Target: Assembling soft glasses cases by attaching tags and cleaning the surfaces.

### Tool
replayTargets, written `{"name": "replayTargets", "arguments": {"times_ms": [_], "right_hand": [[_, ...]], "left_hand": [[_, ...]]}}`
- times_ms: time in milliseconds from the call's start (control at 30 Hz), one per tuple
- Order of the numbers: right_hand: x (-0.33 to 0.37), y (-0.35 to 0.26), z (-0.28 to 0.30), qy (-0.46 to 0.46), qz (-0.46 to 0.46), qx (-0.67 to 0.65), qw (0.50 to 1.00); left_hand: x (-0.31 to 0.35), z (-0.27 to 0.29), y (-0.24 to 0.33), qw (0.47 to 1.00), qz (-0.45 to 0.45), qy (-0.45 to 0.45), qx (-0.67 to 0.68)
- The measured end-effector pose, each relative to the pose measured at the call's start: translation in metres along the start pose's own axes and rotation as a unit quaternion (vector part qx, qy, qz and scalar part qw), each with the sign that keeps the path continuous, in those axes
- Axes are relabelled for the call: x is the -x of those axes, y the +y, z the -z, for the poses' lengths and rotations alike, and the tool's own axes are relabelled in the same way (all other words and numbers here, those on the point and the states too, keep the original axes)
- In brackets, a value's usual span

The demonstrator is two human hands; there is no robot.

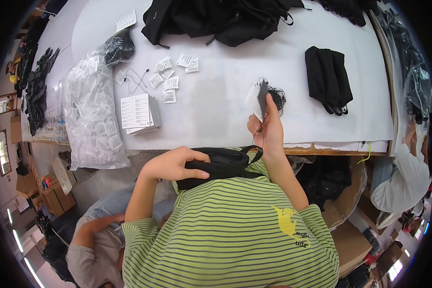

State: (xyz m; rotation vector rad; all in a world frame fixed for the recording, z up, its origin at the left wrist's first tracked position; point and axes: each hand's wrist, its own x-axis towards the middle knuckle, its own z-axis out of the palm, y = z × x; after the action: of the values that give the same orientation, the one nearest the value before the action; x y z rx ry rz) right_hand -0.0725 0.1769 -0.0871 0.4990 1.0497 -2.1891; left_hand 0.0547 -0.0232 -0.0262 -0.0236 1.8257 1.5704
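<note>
My left hand (175, 164) grips a black fabric pouch (223, 162) against my striped shirt, thumb on top and fingers partly inside or behind it. A small loop handle (257, 153) sticks up at the pouch's right end. Raised over the table edge, my right hand (269, 127) pinches a hang tag (263, 97) that shows a dark card and a white one. A thin black cord runs from the tag down toward the pouch's loop; whether it passes through cannot be made out. Just beyond the fingers is a tangle of black cords (277, 98).
On the white table are a stack of printed cards (137, 113), loose white sachets (170, 84), a clear bag of sachets (93, 105), black pouches (329, 79) and a heap of black bags (216, 21). Co-workers sit at left (89, 240) and right (401, 185).
</note>
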Motion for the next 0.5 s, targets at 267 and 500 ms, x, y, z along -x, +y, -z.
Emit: {"name": "replayTargets", "arguments": {"times_ms": [267, 500], "right_hand": [[-0.001, -0.006, -0.01, 0.039, 0.102, 0.085, 0.99], [0.027, -0.062, -0.047, -0.161, 0.189, 0.64, 0.727]], "left_hand": [[0.004, 0.001, -0.01, 0.988, -0.065, 0.088, -0.108], [-0.011, -0.012, 0.013, 0.913, -0.166, 0.251, -0.276]]}}
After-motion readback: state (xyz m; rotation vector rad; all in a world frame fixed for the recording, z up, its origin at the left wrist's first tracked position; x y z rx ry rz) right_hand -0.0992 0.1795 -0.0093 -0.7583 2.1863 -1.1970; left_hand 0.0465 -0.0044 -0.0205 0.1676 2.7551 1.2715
